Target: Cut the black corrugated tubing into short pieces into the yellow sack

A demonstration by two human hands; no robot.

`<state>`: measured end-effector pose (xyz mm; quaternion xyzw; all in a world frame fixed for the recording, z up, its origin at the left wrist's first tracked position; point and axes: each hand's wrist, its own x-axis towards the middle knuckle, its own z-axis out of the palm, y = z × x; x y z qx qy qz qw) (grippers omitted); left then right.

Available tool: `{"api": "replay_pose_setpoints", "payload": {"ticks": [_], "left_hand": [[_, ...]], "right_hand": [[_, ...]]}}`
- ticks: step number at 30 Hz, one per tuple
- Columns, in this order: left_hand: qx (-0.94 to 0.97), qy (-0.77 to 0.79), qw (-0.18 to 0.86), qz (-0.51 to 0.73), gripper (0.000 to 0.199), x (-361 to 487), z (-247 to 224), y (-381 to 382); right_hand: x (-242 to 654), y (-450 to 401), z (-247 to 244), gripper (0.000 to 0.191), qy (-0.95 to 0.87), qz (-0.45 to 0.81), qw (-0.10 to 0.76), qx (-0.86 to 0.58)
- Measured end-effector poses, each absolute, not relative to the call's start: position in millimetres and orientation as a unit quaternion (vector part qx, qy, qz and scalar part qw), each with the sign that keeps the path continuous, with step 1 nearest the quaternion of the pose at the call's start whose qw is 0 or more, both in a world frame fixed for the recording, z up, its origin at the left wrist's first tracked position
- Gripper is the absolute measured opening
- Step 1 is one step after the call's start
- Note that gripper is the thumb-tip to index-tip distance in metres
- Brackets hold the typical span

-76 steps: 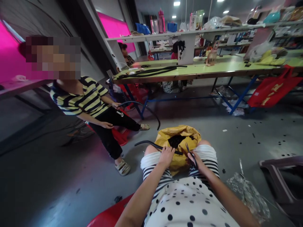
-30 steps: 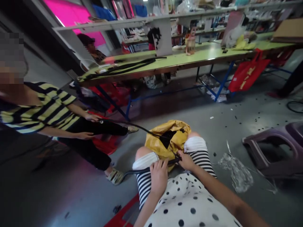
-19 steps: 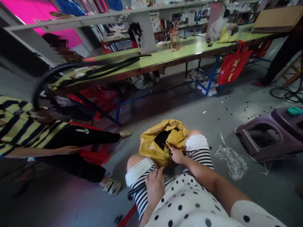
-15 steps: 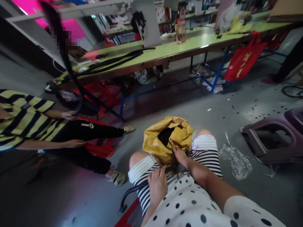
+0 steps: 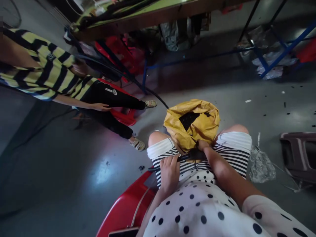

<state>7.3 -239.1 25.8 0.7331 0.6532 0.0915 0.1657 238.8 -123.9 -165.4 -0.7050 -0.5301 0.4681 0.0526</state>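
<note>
While the left hand (image 5: pixel 170 167) clamps smooth black tubing (image 5: pixel 183 158), the right hand (image 5: pixel 203 145) grips scissors (image 5: pixel 197 143) by a crinkled yellow sack (image 5: pixel 206 129).

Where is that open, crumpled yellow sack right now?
In the head view, the open, crumpled yellow sack sits right of centre, between the person's bare knees, with the right hand at its near side.

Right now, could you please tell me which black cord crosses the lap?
The black cord held in the left hand; another cord arcs beside the co-worker, and other cords lie on the table.
</note>
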Motion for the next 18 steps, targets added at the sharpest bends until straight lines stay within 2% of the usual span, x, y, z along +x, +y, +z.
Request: {"api": "replay_pose_setpoints", "payload": {"ticks": [2,3,7,12,15,18], "left_hand": [[0.736,0.649,0.163,0.1,0.031,8.7,28.4,-234.1],[0.74,0.645,0.16,0.104,0.031,9.2,29.3,-231.8],[0.752,0.635,0.144,0.098,0.028,8.5,33.0,-223.6],[0.734,0.664,0.144,0.019,0.028,11.0,44.1,-203.3],[0.719,0.677,0.153,-0.026,0.031,15.7,53.8,-179.9],[0.72,0.679,0.146,-0.004,0.034,17.8,62.5,-157.6]], "right_hand": [[231.2,-121.9,-161.5,0.021,-0.539,0.48,0.031,-0.691],[227.6,-121.0,-158.7,0.023,-0.547,0.479,0.023,-0.686],[225.2,-113.6,-143.7,0.044,-0.546,0.426,0.033,-0.72],[238.6,-90.5,-121.0,0.049,-0.531,0.38,0.053,-0.756],[240.9,-89.8,-105.0,0.04,-0.57,0.426,0.034,-0.701],[252.1,-106.8,-79.8,0.03,-0.663,0.531,-0.062,-0.525]]}}
